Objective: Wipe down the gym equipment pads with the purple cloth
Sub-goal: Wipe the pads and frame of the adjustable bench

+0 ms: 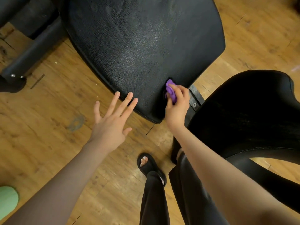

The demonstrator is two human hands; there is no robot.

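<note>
A large black textured pad (139,46) fills the upper middle of the head view. A bunched purple cloth (170,90) lies against its near right corner. My right hand (177,104) grips the cloth and holds it on the pad's surface. My left hand (113,120) is spread with straight fingers; its fingertips reach the pad's near edge to the left of the cloth. A second black pad, the seat (243,114), sits lower at the right.
A black metal frame tube (32,51) runs down the upper left with a dark roller pad (30,17) behind it. A metal bracket (195,98) joins the two pads. The wooden floor (48,127) surrounds everything. My sandalled foot (149,166) stands below; a green object (7,198) lies at the lower left.
</note>
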